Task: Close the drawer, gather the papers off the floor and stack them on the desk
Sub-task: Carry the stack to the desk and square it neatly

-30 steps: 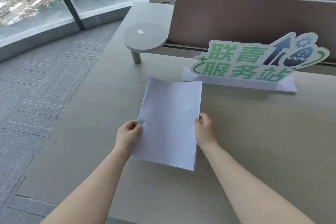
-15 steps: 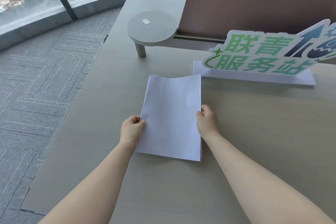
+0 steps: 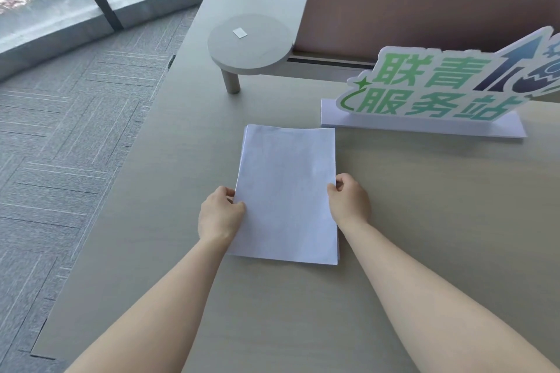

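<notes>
A thin stack of white papers (image 3: 288,191) lies on the beige desk (image 3: 424,236), its edges squared and its far edge slightly curled up. My left hand (image 3: 219,216) pinches the stack's left edge. My right hand (image 3: 348,201) pinches its right edge. Both forearms reach in from the bottom of the view. No drawer is in view, and no papers show on the floor.
A green and white cut-out sign (image 3: 439,91) on a white base stands just beyond the papers to the right. A round grey shelf (image 3: 251,45) on a short leg sits at the back left, against a brown divider panel (image 3: 424,0). Grey carpet (image 3: 60,145) lies left of the desk edge.
The stack, tilted to the right a second ago, now sits straight and flatter on the desk. Both hands kept their hold on its side edges. My view tipped down and left.
</notes>
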Available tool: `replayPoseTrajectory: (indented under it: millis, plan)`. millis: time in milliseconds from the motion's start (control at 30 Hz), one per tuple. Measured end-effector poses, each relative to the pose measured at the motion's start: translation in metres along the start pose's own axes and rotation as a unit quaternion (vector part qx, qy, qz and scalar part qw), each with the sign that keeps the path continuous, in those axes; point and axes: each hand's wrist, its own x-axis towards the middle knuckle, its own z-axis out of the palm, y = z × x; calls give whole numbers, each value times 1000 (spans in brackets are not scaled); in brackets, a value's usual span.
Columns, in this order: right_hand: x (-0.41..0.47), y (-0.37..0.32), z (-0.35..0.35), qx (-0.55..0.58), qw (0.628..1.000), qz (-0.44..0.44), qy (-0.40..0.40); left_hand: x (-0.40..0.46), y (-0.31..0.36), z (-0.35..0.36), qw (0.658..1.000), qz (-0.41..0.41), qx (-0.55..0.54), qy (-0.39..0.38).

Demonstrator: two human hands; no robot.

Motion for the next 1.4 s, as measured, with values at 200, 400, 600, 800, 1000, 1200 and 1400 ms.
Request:
replayPoseTrajectory:
  millis: [200,400,600,800,1000,1200,1400]
  plan:
    - [1,0,1,-43,999,4,22,2,0,3,999,9,24,21]
    - [1,2,5,-69,997,-7,34,5,0,4,999,9,33,28]
    - [3,4,9,-93,995,-39,25,7,4,4,999,12,39,31]
    - [3,3,6,-92,995,-27,14,21,5,2,1000,15,8,22]
    - [21,-3,4,-73,997,-4,21,55,26,-3,998,29,-47,-35]
    - [43,-15,2,9,999,-2,-38,81,49,-9,987,-18,-139,-79]
    - [52,-25,-5,120,990,51,-54,88,67,-11,976,-69,-190,-86]
